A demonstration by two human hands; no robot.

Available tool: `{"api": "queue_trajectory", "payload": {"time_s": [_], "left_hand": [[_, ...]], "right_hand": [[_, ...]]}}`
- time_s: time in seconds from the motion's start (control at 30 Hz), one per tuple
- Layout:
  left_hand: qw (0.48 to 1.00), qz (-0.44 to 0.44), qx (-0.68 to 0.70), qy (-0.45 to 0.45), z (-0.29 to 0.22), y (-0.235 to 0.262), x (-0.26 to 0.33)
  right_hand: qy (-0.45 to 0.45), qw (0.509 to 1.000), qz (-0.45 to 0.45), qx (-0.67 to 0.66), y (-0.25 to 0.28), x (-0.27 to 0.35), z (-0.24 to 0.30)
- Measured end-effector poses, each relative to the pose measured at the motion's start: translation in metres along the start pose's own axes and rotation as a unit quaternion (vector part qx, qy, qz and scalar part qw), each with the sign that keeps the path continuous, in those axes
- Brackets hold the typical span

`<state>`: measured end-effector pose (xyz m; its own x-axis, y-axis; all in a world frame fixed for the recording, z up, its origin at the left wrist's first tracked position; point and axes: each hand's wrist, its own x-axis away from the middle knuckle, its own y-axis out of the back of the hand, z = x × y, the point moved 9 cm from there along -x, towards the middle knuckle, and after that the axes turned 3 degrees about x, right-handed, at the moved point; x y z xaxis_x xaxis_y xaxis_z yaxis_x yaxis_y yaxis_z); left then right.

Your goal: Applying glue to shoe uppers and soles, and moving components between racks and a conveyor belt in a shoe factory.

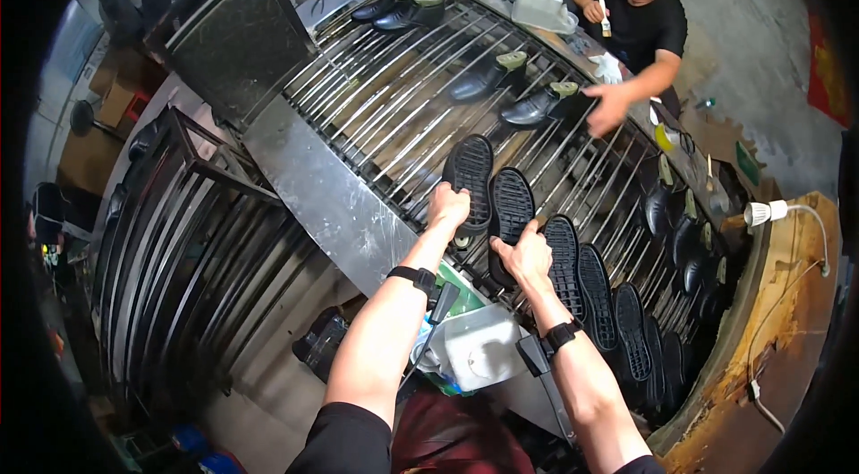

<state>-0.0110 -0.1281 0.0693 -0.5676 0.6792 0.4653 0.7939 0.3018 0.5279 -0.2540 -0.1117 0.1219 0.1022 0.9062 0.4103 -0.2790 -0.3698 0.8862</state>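
My left hand [449, 209] is closed on the lower left edge of a black shoe sole [471, 171], tread side up. Close beside it, my right hand [526, 256] grips a second black sole [513, 205] near its lower end, thumb across the edge. Both soles are over a conveyor of metal bars [420, 129]. Just right of my right hand begins a row of more black soles [594, 295] lying on the bars. Farther out, black leather shoes [530, 109] with pale green at the collar sit on the bars.
Across the conveyor a person [640, 26] holds a brush, the other hand reaching toward the shoes. More shoes [684, 241] line the right side. A white tub [483, 344] stands below my hands. A lamp [765, 212] hangs over a wooden edge. At left is a dark slatted rack [179, 250].
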Motion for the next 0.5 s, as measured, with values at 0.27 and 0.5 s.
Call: {"api": "queue_trajectory", "payload": {"time_s": [0.27,0.5], "left_hand": [[0.983,0.122,0.115,0.071,0.016,0.018,0.066],[0.961,-0.053,0.272,0.003,0.03,0.164,0.186]], "right_hand": [[0.099,0.989,-0.112,-0.017,0.043,0.05,-0.006],[0.545,0.796,-0.017,-0.264,0.142,0.363,0.089]]}}
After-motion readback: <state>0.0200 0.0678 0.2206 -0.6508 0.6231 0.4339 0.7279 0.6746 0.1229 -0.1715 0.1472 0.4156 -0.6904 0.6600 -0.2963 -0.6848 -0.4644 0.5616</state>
